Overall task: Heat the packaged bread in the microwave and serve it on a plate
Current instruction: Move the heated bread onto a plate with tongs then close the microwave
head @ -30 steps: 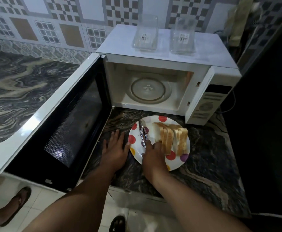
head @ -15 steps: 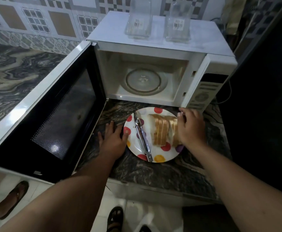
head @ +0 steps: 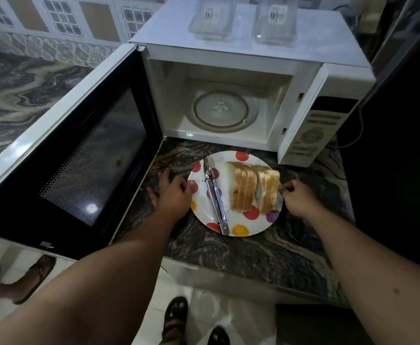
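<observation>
Your bread (head: 255, 189) is a row of slices standing on edge on the right half of the polka-dot plate (head: 250, 229), which sits on the counter right before the microwave (head: 228, 70) (door swung wide, glass turntable bare).

Likely a home kitchen: microwave (head: 241, 95), marble counter (head: 241, 257), tiled wall (head: 54, 21)
</observation>
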